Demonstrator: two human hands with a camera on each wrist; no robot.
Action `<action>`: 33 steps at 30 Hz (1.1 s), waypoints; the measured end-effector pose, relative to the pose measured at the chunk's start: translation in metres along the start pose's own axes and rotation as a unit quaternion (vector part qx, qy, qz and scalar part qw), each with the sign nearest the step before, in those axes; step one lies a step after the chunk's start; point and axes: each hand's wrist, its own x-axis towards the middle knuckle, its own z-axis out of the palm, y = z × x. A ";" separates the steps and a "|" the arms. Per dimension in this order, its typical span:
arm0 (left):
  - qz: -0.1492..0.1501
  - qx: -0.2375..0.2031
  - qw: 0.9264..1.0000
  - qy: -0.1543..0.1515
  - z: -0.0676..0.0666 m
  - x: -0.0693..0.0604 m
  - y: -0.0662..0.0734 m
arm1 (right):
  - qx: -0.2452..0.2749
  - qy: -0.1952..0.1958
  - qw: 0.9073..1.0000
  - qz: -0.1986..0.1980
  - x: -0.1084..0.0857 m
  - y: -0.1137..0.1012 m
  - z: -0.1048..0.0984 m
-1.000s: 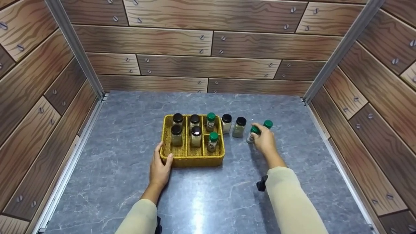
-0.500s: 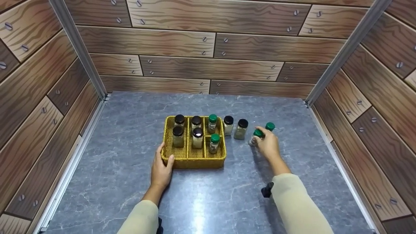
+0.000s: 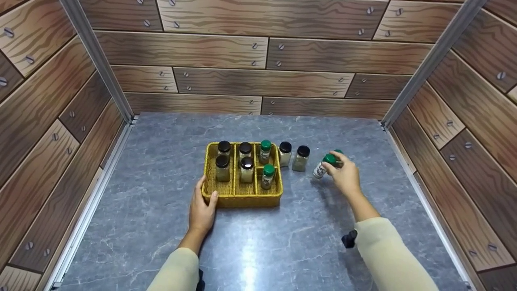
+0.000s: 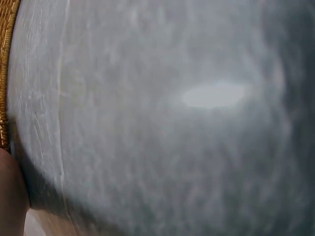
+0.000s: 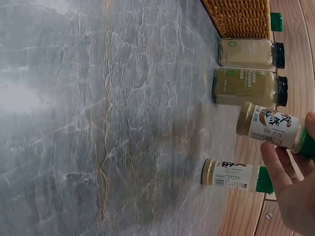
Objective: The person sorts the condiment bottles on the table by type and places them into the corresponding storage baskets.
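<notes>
My right hand (image 3: 346, 178) holds a green-capped spice jar (image 3: 319, 170) by its cap end, between thumb and fingers. In the right wrist view this jar (image 5: 273, 127) is tilted and its base is off the tabletop. A second green-capped jar (image 5: 231, 174) stands beside it, mostly hidden behind the hand in the head view. My left hand (image 3: 201, 212) grips the near left corner of a yellow woven basket (image 3: 246, 201). Black-capped jars fill part of its left compartment (image 3: 222, 173) and middle compartment. Each small right compartment has one green-capped jar (image 3: 267, 180).
Two black-capped spice jars, one pale (image 3: 285, 153) and one labelled cumin powder (image 5: 246, 87), stand right of the basket. A grey marbled tabletop (image 3: 161, 161) lies underneath. Wood-patterned walls (image 3: 210, 83) enclose the back and sides.
My right hand has lifted and tilted the green-capped jar, shifting slightly right and away from the black-capped jars. The left hand and basket stay in place.
</notes>
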 end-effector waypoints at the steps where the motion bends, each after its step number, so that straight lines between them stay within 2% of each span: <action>1: 0.002 -0.001 1.000 0.001 0.000 0.000 0.000 | 0.007 -0.001 1.000 -0.001 -0.001 -0.001 0.000; 11: -0.002 -0.003 1.000 -0.001 0.000 -0.003 -0.002 | 0.072 -0.042 0.996 0.011 -0.005 -0.011 0.004; 20: 0.001 -0.007 1.000 -0.001 0.001 -0.002 0.000 | 0.030 -0.063 0.996 -0.047 -0.007 -0.024 0.002; 33: 0.010 0.004 1.000 -0.004 0.000 0.000 -0.001 | 0.071 -0.078 0.992 -0.063 -0.009 -0.048 0.017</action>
